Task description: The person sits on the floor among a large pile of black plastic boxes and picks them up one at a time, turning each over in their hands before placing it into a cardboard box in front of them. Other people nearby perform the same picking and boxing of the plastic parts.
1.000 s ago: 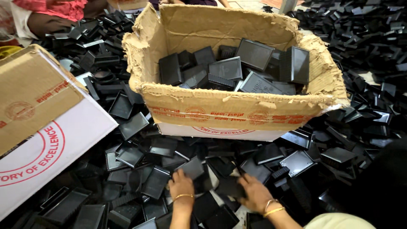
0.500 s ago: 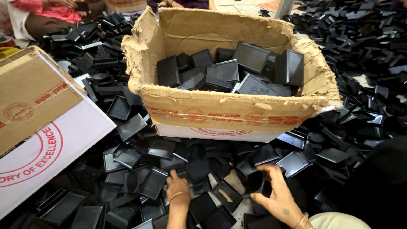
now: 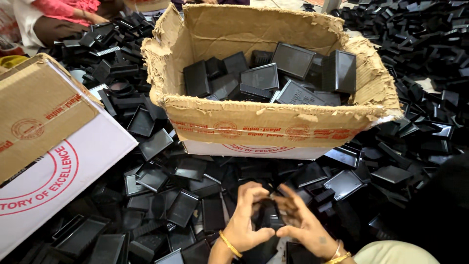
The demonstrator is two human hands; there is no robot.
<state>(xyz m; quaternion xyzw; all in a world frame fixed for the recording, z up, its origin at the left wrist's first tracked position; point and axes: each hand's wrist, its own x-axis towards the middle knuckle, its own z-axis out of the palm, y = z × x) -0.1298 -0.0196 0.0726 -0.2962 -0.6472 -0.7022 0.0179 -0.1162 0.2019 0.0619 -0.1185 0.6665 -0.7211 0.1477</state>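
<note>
My left hand (image 3: 246,220) and my right hand (image 3: 303,222) are together at the bottom middle of the head view, fingers curled around a small black plastic piece (image 3: 267,215) held between them. Both wrists wear gold bangles. They hover over a heap of black plastic trays (image 3: 183,208) that covers the floor. Straight ahead stands a torn open cardboard box (image 3: 273,120) with several black trays (image 3: 293,61) inside it.
A second cardboard box (image 3: 44,146), white and brown with red print, lies at the left. More black parts (image 3: 425,44) are piled at the far right and back left. Another person in a pink garment (image 3: 58,12) sits at the top left.
My hands were apart, reaching into the heap. They have since lifted and come together around one black piece in front of me.
</note>
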